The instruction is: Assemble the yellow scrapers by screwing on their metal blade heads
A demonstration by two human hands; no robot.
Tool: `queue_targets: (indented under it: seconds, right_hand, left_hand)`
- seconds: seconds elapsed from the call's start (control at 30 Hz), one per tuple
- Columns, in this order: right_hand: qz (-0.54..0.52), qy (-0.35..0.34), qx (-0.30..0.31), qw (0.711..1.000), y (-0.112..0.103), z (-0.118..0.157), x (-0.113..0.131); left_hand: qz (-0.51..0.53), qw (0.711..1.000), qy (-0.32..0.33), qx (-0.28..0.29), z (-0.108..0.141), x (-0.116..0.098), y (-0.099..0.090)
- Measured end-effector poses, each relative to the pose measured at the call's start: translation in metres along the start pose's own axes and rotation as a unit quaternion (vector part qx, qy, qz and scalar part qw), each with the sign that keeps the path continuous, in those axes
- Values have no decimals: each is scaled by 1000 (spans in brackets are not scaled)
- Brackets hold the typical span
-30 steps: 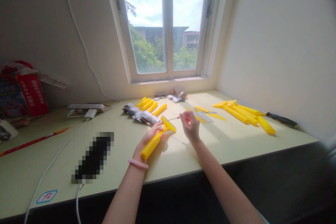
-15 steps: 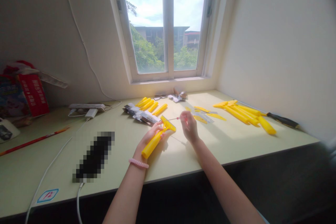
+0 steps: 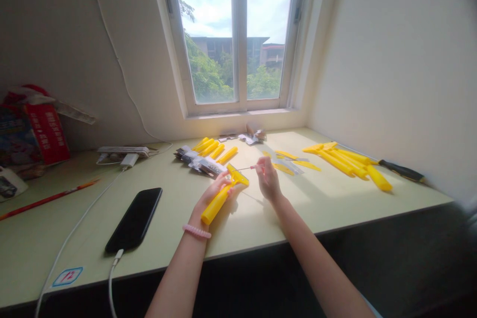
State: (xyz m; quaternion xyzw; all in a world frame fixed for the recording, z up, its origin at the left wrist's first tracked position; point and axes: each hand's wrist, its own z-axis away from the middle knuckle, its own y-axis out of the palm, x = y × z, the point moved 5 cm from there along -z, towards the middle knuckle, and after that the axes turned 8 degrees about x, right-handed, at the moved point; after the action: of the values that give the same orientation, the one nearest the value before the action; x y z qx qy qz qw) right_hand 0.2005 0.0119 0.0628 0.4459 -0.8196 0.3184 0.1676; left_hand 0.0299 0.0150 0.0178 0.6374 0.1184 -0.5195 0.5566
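Observation:
A yellow plastic scraper (image 3: 216, 204) rests in my left hand (image 3: 213, 191), its wide head pointing away and its round handle toward the wrist. My right hand (image 3: 269, 179) is closed on the handle of a small screwdriver (image 3: 246, 168). The thin shaft runs left to the scraper's head, and its tip meets the head near the upper corner. Just beyond my right hand lie loose yellow flat pieces (image 3: 308, 165) and a clear or silvery strip (image 3: 294, 167). Behind my left hand are several yellow-handled scrapers with wrapped heads (image 3: 208, 165).
More yellow scraper handles (image 3: 341, 161) lie at the right beside a long black-handled screwdriver (image 3: 401, 171). Crumpled wrapping (image 3: 252, 137) sits below the window. On the left are a phone (image 3: 134, 221) on a white cable (image 3: 113, 278), a power strip (image 3: 122, 151) and a red pencil (image 3: 48, 199).
Both hands stay almost in place. The scraper's head and the screwdriver have shifted very slightly. The phone, blurred out before, now shows plainly.

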Motion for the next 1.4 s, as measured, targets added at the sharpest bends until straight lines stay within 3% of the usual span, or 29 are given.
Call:
queue_targets:
  seconds: [0.23,0.53,0.97,1.4]
  right_hand:
    - [-16,-15,7,1000,-1,0,2]
    - [-4,25,-21,999,-3,0,-3]
    - [-27,-18,-2,999,-3,0,3]
    - [-5,31,-18,999,-5,0,-1]
  left_hand:
    - [-38,999,4,-2,3,-3,1]
    - [-43,999,-12,-2,3,-1,-1]
    - [-58,998,-3,16,2,-1,1]
    - [-66,998,-11,4,6,-3,3]
